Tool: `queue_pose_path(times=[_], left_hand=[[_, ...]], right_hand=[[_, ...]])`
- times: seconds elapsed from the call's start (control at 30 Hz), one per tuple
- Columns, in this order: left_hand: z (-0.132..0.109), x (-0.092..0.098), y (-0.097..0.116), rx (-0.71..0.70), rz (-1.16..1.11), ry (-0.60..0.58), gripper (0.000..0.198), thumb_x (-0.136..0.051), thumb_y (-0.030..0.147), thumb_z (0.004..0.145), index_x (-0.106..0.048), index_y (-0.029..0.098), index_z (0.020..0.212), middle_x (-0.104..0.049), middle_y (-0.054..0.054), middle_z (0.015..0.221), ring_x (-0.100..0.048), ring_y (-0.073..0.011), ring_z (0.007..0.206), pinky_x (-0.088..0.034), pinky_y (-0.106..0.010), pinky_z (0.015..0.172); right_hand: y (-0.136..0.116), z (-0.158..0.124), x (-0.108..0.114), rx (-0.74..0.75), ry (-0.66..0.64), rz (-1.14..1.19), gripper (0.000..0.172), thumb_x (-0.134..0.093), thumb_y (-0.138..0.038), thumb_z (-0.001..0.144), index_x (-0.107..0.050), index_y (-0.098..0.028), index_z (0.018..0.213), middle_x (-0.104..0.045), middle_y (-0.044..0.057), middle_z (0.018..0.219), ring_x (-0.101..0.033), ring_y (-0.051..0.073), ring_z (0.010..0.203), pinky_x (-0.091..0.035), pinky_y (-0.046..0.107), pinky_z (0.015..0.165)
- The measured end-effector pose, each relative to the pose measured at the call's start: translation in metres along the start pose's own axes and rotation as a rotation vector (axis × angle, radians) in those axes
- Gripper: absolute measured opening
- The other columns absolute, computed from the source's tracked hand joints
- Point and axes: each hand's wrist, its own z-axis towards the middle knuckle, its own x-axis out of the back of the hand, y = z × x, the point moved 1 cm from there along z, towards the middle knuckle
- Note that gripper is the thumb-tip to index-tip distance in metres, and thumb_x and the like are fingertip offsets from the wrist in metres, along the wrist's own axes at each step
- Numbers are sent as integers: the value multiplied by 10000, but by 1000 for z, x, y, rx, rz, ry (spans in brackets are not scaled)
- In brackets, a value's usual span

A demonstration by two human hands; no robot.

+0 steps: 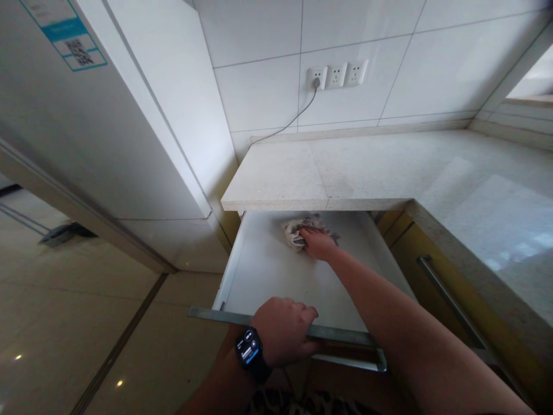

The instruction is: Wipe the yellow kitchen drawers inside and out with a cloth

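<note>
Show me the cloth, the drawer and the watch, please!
Cloth [293, 233]: head view, on its crumpled left part.
Drawer [265, 276]: head view, on the bare white floor inside it.
Watch [249, 347]: head view, on its lit screen.

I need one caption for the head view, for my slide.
The right hand lies on a crumpled cloth inside an open white drawer, while the left hand curls over its front edge.

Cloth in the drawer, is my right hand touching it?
Touching. The head view shows the right hand lying on the cloth, its fingers over the bunched folds with no gap visible.
</note>
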Motion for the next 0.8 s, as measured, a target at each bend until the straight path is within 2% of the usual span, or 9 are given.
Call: queue_pose_path(times=[0.1,0.17,0.27,0.37,0.47,0.6,0.7,0.8], left_hand=[[0,-1,0,11,-19,6,418,-610,580,831,-638,273,1113,-757,-39,978,-715,-279,894,-552,-394,763],[0,-2,0,18,-20,4,407,-614,575,826,-645,275,1098,-757,-37,974,-714,-282,890,-551,-397,756],[0,-3,0,23,-21,6,395,-611,572,824,-651,275,1081,-758,-34,965,-714,-285,877,-551,-404,750],[1,-2,0,26,-29,3,414,-626,566,815,-651,272,1106,-759,-41,979,-715,-285,893,-550,-397,764],[2,-1,0,28,-31,-7,407,-631,555,816,-656,265,1100,-760,-47,983,-716,-283,903,-550,-387,772],[2,-2,0,28,-28,-1,435,-629,574,816,-653,264,1120,-761,-52,994,-717,-292,912,-553,-400,781],[1,-3,0,30,-27,8,451,-640,567,812,-646,266,1148,-760,-52,1007,-716,-294,918,-555,-408,791],[0,-4,0,35,-25,7,459,-647,568,806,-646,264,1150,-759,-56,1017,-713,-295,928,-554,-410,796]], right_hand=[[41,-17,5,-199,52,-34,495,-564,-249,860,-501,-161,1342,-552,207,1397,-501,353,1281,-350,501,1057],[57,-26,8,-285,63,-48,466,-555,-263,867,-502,-156,1317,-562,216,1374,-523,358,1250,-384,497,1016],[60,-27,10,-354,59,-57,417,-531,-247,871,-517,-154,1277,-595,225,1313,-552,364,1214,-417,499,962],[42,-19,9,-342,48,-52,408,-492,-220,882,-517,-140,1281,-612,253,1267,-567,383,1189,-412,540,948],[8,-10,7,-168,2,-14,437,-541,-228,860,-528,-152,1291,-618,236,1280,-573,362,1189,-402,518,979],[-49,-6,4,226,-105,72,433,-635,-298,821,-587,-241,1247,-647,105,1291,-583,253,1196,-394,366,1026],[-80,-6,3,508,-149,121,444,-645,-362,818,-605,-226,1239,-668,108,1243,-607,261,1155,-405,372,1015],[-88,-4,4,571,-156,127,471,-646,-391,810,-609,-204,1240,-684,130,1193,-626,286,1111,-423,402,984]])
